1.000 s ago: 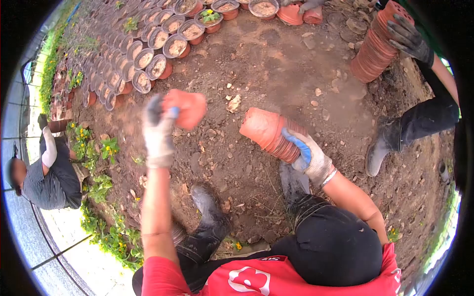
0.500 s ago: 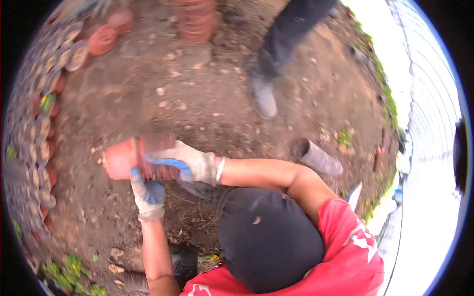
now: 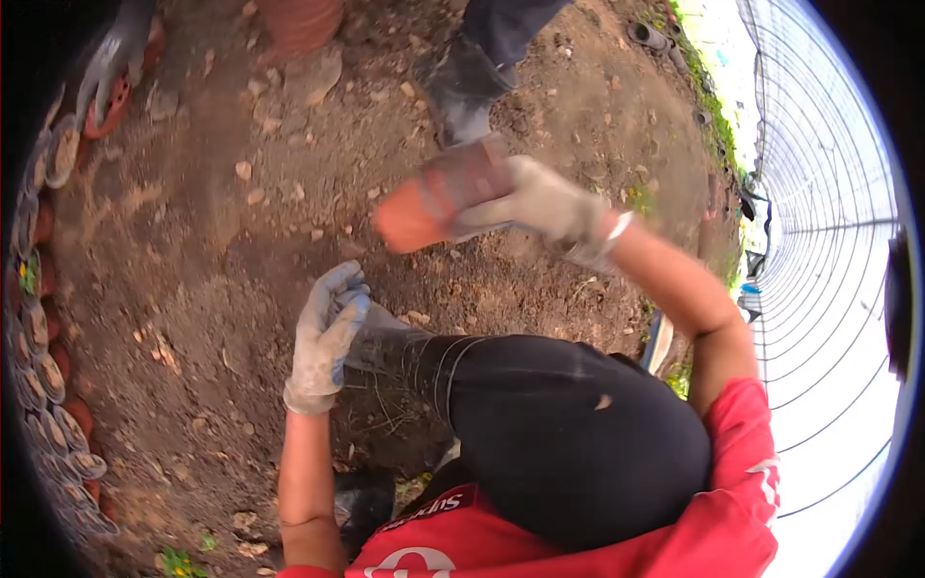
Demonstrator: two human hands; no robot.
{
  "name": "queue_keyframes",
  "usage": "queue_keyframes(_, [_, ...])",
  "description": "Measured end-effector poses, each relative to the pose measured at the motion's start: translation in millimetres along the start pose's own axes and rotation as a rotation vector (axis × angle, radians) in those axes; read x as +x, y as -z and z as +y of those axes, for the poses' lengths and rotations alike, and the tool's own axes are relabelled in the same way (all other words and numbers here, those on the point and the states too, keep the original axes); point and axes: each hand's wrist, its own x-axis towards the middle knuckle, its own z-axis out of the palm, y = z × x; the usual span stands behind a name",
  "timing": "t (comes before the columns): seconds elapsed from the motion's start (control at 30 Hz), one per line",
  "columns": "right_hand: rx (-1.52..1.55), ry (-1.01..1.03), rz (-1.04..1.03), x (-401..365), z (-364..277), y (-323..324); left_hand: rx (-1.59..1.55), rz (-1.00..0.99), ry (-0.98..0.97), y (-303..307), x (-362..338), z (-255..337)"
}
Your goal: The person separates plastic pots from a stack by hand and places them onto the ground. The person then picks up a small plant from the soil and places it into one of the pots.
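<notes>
- The stack of pots [image 3: 424, 207] is in your right hand [image 3: 535, 202], up in the air over the dirt [image 3: 193, 241], a bit ahead of your bent knee [image 3: 568, 424]. It's motion-blurred, so I can't count how many are nested.
- Its long axis runs roughly side to side in the view. The closed bottom end points left and dips slightly, and the rim end is buried in your glove.
- Your right hand is clamped round the right-hand part of the stack, fingers wrapped over the top. The forearm comes in from the right with the elbow bent.
- Your left hand [image 3: 326, 337] sits lower and to the left of the stack, apart from it, so the right one is the nearer by far. It's got nothing in it: fingers loosely curled, glove resting against the top of your boot [image 3: 385, 349].
- Further out, another person's boot [image 3: 462, 91] is planted just beyond the stack, near the top edge of the dirt patch.
- There's a second stack [image 3: 294, 19] standing at the top edge, with another person's gloved hand [image 3: 108, 58] in the top left corner on a pot.
- Filled pots [image 3: 43, 347] line the left edge in rows.
- A wire frame [image 3: 829, 241] curves down the right side.
</notes>
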Motion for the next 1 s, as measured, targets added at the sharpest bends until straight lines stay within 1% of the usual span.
queue_keyframes(0.03, [-0.153,-0.087,0.042,-4,1,13,-0.023,0.017,0.011,2,-5,0])
queue_keyframes(0.1, [-0.762,-0.194,-0.071,-5,3,35,0.014,0.008,0.008,6,-12,-3])
queue_keyframes(0.13, [-0.973,-0.158,-0.146,-4,5,39,-0.006,0.023,0.01,7,-14,-9])
queue_keyframes(0.2, [-1.278,-0.372,-0.292,4,12,34,0.012,0.016,0.03,7,-20,-18])
queue_keyframes(0.23, [-1.361,-0.386,-0.352,8,26,35,0.0,0.028,0.031,7,-23,-24])
queue_keyframes(0.3, [-1.44,-0.33,-0.435,6,48,38,-0.022,0.037,0.069,6,-28,-34])
queue_keyframes(0.4, [-1.508,-0.337,-0.493,11,94,48,0.011,0.063,0.045,2,-34,-32])
queue_keyframes(0.5, [-1.549,-0.277,-0.472,17,124,49,0.016,0.083,0.092,-1,-33,-35])
queue_keyframes(0.53, [-1.554,-0.281,-0.497,22,142,50,0.021,0.088,0.096,-2,-32,-38])
queue_keyframes(0.57, [-1.549,-0.272,-0.5,30,174,54,0.086,0.08,0.046,-3,-29,-41])
queue_keyframes(0.6, [-1.603,-0.247,-0.534,32,173,46,0.151,0.073,-0.003,-4,-28,-43])
queue_keyframes(0.63, [-1.659,-0.221,-0.568,33,170,41,0.157,0.081,0.001,-5,-27,-44])
queue_keyframes(0.67, [-1.637,-0.247,-0.643,36,166,40,0.19,0.086,-0.007,-5,-26,-44])
queue_keyframes(0.7, [-1.635,-0.239,-0.646,40,170,37,0.223,0.09,-0.015,-7,-26,-45])
queue_keyframes(0.77, [-1.562,-0.325,-0.704,49,193,33,0.191,0.116,-0.002,-7,-26,-50])
queue_keyframes(0.8, [-1.628,-0.299,-0.824,63,229,35,0.156,0.138,0.007,-8,-26,-50])
queue_keyframes(0.83, [-1.627,-0.289,-0.819,63,235,36,0.164,0.143,0.004,-10,-25,-48])
queue_keyframes(0.9, [-1.623,-0.208,-0.743,59,244,30,0.182,0.153,0.014,-13,-26,-43])
queue_keyframes(0.93, [-1.531,-0.134,-0.686,48,209,27,0.19,0.156,0.013,-13,-26,-42])
queue_keyframes(0.97, [-1.527,-0.131,-0.684,45,210,29,0.18,0.146,0.006,-14,-26,-42])
queue_keyframes(1.0, [-1.423,-0.02,-0.549,39,207,33,0.17,0.131,0.0,-17,-25,-40])
